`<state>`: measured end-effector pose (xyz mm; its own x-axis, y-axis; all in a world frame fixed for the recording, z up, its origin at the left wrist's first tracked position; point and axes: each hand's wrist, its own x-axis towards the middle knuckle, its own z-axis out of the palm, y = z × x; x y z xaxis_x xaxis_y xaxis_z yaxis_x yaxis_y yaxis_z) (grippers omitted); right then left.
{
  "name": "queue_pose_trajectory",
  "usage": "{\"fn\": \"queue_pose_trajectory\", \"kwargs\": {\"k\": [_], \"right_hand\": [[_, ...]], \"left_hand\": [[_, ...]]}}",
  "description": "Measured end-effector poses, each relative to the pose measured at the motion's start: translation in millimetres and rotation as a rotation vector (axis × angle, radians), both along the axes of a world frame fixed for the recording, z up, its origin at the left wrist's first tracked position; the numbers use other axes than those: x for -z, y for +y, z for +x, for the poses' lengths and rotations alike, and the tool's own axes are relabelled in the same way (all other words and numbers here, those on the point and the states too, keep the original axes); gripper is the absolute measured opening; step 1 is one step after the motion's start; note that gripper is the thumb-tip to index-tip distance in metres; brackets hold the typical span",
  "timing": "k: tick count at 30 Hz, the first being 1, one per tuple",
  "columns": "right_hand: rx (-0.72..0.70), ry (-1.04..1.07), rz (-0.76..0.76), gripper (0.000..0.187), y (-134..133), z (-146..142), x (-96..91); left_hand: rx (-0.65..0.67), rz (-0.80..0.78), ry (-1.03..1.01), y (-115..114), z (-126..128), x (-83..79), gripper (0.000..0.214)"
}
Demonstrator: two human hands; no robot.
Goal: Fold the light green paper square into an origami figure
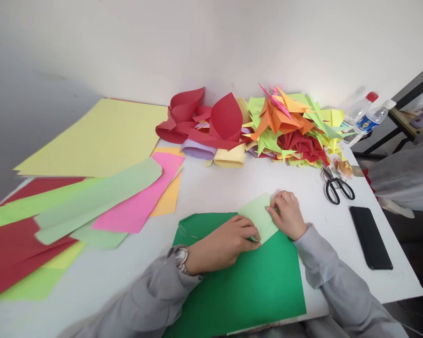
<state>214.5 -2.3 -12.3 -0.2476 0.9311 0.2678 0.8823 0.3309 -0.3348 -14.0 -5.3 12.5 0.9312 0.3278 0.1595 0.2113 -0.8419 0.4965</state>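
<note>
A small light green paper square (259, 217) lies partly on a large dark green sheet (243, 281) on the white table (225, 188). My left hand (229, 241) presses its fingertips on the square's lower left edge, fingers together. My right hand (289, 216) pinches the square's right corner, fingers curled. A watch sits on my left wrist. Both sleeves are grey.
Large coloured sheets (91, 188) spread over the table's left side. A heap of folded paper shapes (285, 126) and red curls (204, 119) sits by the wall. Black scissors (336, 185), a dark phone (370, 237) and plastic bottles (368, 115) lie at right.
</note>
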Motion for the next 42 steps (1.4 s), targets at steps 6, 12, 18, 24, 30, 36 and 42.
{"fn": "queue_pose_trajectory", "kwargs": {"k": [6,12,18,24,30,36,42], "right_hand": [[-0.002,-0.008,-0.004,0.014,-0.5,-0.8,-0.9],[0.004,-0.014,-0.005,0.014,-0.4,-1.0,-1.3],[0.003,-0.008,-0.006,0.013,0.0,-0.5,-0.5],[0.000,-0.001,-0.012,0.014,-0.2,0.4,1.0],[-0.001,-0.006,-0.009,0.015,-0.2,0.4,0.8],[0.001,-0.009,-0.010,0.015,-0.3,-0.5,-0.8],[0.002,0.004,-0.007,0.015,-0.3,0.2,0.7]], "left_hand": [[0.014,-0.050,-0.033,2.7,-1.2,1.9,0.051],[0.009,-0.025,-0.026,2.9,-1.6,1.5,0.048],[0.002,0.036,0.009,-1.0,-0.1,1.0,0.041],[0.000,0.094,0.035,-1.7,0.6,-1.4,0.033],[0.023,0.047,0.029,1.1,-2.0,-2.0,0.035],[0.013,-0.012,0.021,1.1,-1.4,-1.0,0.052],[-0.003,0.025,0.036,-1.3,2.9,3.7,0.041]]}}
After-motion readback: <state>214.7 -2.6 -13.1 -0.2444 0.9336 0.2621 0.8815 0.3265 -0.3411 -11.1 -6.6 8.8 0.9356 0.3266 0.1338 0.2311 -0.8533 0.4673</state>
